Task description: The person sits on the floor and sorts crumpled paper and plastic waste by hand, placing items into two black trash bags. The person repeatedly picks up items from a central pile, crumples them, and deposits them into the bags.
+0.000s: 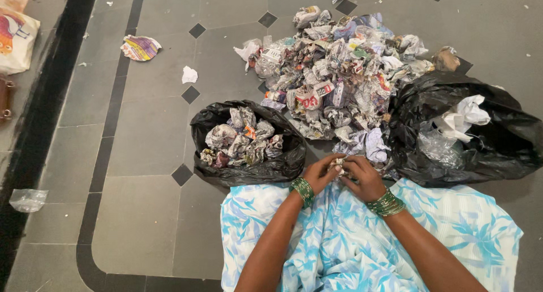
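Both hands meet just above my lap, which is covered by blue-and-white leaf-print cloth (339, 247). My left hand (321, 173) and my right hand (365, 178) are closed together around a small crumpled paper ball (338, 165), mostly hidden by the fingers. Green bangles circle each wrist. Directly ahead lies a big pile of crumpled newspaper and wrappers (339, 71). To the left of my hands stands an open black bag (249, 170) holding several paper balls. At the right a second black bag (498, 145) holds white paper and clear plastic.
Grey tiled floor with small dark diamond insets. Loose scraps lie at the upper left: a coloured wrapper (140, 47) and a white paper bit (189, 75). A clear plastic piece (27, 200) lies at the left by a dark border strip. A printed sack (16, 37) sits at the far left.
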